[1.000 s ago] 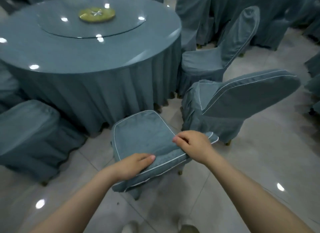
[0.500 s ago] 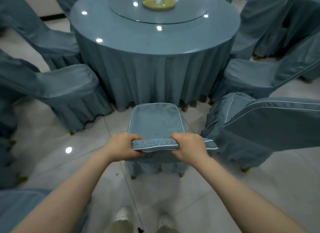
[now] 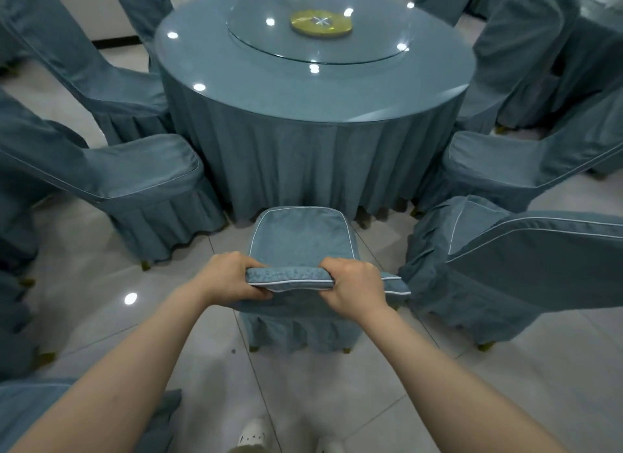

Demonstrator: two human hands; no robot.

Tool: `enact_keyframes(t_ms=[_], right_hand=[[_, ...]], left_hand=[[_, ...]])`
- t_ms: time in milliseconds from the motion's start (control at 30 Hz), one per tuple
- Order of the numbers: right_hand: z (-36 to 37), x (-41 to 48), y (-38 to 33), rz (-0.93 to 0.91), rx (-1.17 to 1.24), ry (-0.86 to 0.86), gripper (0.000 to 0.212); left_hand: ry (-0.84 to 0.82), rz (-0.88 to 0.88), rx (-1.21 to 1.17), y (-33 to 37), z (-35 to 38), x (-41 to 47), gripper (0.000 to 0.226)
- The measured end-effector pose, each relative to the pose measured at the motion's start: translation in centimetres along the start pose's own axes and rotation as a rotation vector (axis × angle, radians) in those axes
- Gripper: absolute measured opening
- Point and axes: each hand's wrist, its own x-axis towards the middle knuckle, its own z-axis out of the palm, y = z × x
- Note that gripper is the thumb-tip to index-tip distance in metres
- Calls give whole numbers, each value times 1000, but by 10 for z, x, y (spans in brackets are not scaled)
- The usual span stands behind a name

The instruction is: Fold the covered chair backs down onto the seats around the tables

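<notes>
Both hands, the left hand (image 3: 232, 277) and the right hand (image 3: 354, 285), are closed on the folded chair back (image 3: 298, 240). The cover seems soft over a stiff frame, so the piped rear edge (image 3: 293, 282) looks the best hold.

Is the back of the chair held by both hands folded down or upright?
Folded down: the chair back lies flat over the seat, its near edge gripped by the left hand and right hand.

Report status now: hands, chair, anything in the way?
Left hand and right hand both shut on chair back. Back folded over the seat. Neighbor chair close on right, not blocking.
</notes>
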Motion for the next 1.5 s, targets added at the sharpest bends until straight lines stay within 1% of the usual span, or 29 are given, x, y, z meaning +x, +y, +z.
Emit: enact_keyframes(t_ms=[167,233,267,333,367,433,500,567,600,700,833,900,1067,1233,1367,1433,1500], right_hand=[[7,6,-17,36,-7,-51,18],[4,4,-15,43,12,-106,24],[0,4,-13,41,59,-160,31],[-12,5,-7,91,263,-268,45],[-18,5,-3,134,380,-274,45],[-32,3,13,218,473,-190,38],[-45,-2,34,293,455,-113,33],[-59,-13,64,352,443,-81,31],[-67,-20,80,374,445,-68,31],[-90,-44,134,388,412,-64,32],[-127,-78,215,374,368,-61,30],[-147,-98,258,378,353,-54,28],[-186,-118,338,377,304,-58,27],[-217,-114,421,387,222,64,27],[-231,-111,471,400,147,150,30],[-236,-117,503,429,89,80,35],[-241,-126,539,449,16,-57,44]], left_hand=[[-53,19,3,-17,-10,3,38],[-108,41,-8,-22,-10,4,45],[-145,49,-25,-24,-10,5,50],[-211,81,-82,-23,-15,8,67],[-227,105,-116,-18,-18,10,75],[-218,155,-179,-1,-21,17,85],[-168,184,-214,25,-21,23,74],[-101,196,-243,57,-17,34,60],[-78,198,-254,75,-15,39,56],[-30,210,-257,133,-3,56,51],[75,241,-264,219,22,76,47],[91,242,-269,264,38,88,47],[65,259,-318,344,66,114,49],[-7,261,-298,412,85,169,54],[24,316,-271,451,90,216,57],[10,324,-284,476,96,237,60],[-36,338,-273,504,104,261,64]])
